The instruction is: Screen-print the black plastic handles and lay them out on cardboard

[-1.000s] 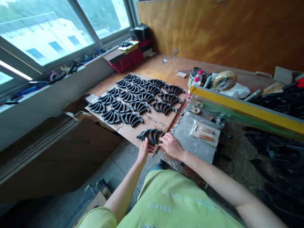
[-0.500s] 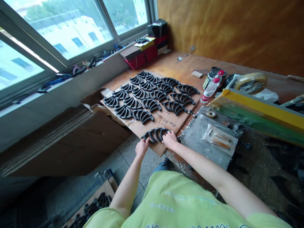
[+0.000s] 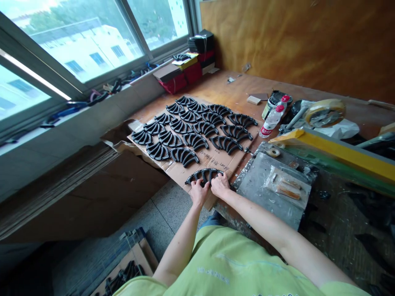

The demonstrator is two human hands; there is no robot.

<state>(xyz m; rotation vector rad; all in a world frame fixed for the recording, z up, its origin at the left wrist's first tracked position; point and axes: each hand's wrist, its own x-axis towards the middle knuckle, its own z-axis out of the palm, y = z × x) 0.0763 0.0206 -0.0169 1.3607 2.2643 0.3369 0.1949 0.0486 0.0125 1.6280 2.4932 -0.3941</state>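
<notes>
A black curved ribbed plastic part (image 3: 203,174) lies at the near edge of a cardboard sheet (image 3: 216,158). My left hand (image 3: 199,192) grips its near left side with curled fingers. My right hand (image 3: 219,186) presses on its right end, fingers bent over it. Several more of the same black curved parts (image 3: 197,127) lie in rows across the cardboard beyond my hands.
A grey metal plate (image 3: 271,187) with a small plastic bag sits right of my hands. Behind it are a yellow-edged bar (image 3: 339,150), a plastic bottle (image 3: 271,119), a tape roll (image 3: 324,112) and black parts at right. A box of parts (image 3: 123,275) stands on the floor.
My left hand moved right along the curved part, closer to my right hand, and closed on it. The view shifted slightly; the part stays at the cardboard's near edge.
</notes>
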